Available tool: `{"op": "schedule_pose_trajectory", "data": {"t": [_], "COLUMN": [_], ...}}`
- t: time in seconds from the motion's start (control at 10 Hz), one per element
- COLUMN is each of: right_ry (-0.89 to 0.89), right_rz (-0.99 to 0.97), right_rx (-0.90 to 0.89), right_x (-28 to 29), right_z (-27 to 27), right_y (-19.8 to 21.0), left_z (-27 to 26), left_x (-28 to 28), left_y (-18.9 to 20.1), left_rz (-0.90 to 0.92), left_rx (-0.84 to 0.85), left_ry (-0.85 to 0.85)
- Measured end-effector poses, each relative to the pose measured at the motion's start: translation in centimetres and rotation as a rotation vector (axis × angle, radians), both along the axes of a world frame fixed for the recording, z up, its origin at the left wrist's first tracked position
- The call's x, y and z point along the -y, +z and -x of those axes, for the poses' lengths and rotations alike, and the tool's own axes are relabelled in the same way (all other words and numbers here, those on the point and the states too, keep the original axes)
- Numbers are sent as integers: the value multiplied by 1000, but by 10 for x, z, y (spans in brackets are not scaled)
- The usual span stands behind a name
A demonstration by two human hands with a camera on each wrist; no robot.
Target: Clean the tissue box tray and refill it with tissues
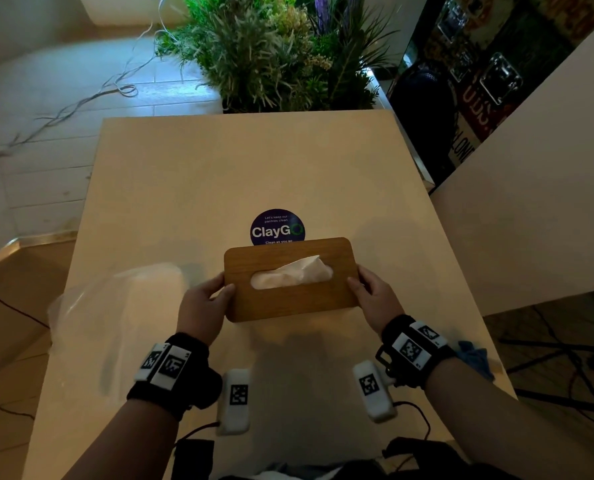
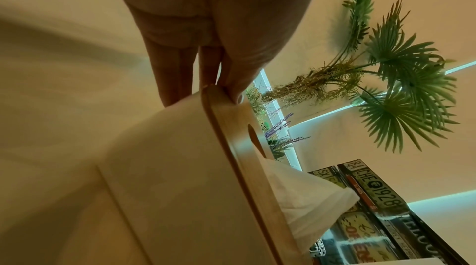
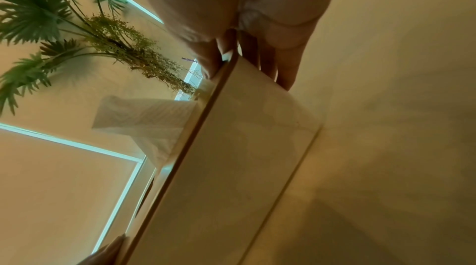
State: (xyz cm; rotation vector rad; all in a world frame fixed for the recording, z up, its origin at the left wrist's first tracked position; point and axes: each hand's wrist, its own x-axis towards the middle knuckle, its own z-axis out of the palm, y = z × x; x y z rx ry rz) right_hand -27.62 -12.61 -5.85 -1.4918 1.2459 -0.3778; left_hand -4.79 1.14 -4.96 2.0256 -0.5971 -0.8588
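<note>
A tissue box (image 1: 290, 299) with a wooden lid and white sides sits above the middle of the beige table (image 1: 184, 188). A white tissue (image 1: 306, 268) sticks out of the lid's oval slot. My left hand (image 1: 207, 299) grips the box's left end, thumb on the lid, fingers down the side. My right hand (image 1: 370, 294) grips the right end the same way. In the left wrist view the thumb (image 2: 239, 78) presses the lid edge (image 2: 226, 127) and the tissue (image 2: 309, 204) juts out. The right wrist view shows the white side (image 3: 231, 157) and the tissue (image 3: 146, 119).
A crumpled clear plastic wrapper (image 1: 115, 296) lies on the table to the left of the box. A blue cloth (image 1: 475, 355) sits at the table's right edge. A round ClayGo sticker (image 1: 276, 226) is just behind the box. Potted plants (image 1: 281, 53) stand beyond the far edge.
</note>
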Motion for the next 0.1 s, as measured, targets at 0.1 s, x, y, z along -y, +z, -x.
{"op": "schedule_pose_trajectory", "data": {"t": [0.1], "right_ry": [-70], "right_rz": [-63], "right_rx": [21], "right_x": [-1], "right_z": [8], "right_y": [-4], "left_z": [-1], "left_x": [-6], "left_y": [-3], "left_rz": [-20], "left_rx": [-24], "left_ry": [24]}}
